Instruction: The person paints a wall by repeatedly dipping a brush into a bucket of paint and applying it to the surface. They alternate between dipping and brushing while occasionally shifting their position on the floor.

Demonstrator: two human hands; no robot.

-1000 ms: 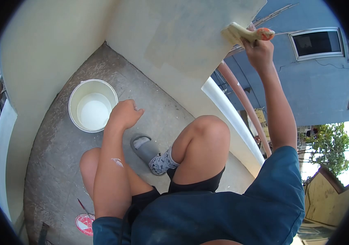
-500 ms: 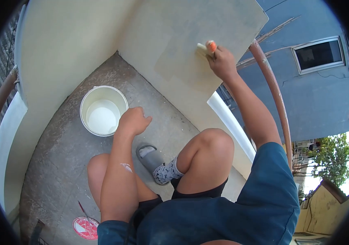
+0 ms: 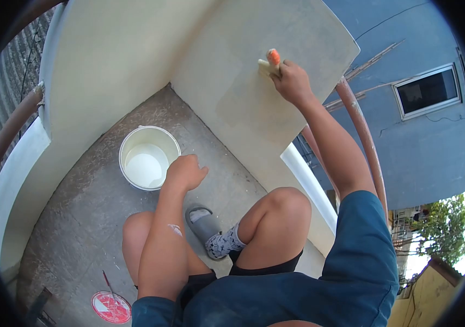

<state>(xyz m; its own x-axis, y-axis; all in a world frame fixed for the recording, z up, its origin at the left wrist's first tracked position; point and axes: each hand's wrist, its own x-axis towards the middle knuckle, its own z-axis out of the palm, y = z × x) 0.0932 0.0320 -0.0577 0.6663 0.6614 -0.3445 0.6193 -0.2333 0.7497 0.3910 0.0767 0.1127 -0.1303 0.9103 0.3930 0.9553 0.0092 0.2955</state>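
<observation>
The right hand (image 3: 292,83), arm outstretched, grips the brush (image 3: 270,64) at the wall (image 3: 232,109), inward from its outer edge. The left hand (image 3: 185,173), loosely curled, overlaps the rim of the bucket (image 3: 146,165), near the floor's (image 3: 88,218) inner corner. A slipper (image 3: 202,223) and red disc (image 3: 111,307) lie nearer the body.

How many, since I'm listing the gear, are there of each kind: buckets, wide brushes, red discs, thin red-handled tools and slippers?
Bucket: 1
Wide brush, in the right hand: 1
Red disc: 1
Thin red-handled tool: 1
Slipper: 1
Total: 5
</observation>
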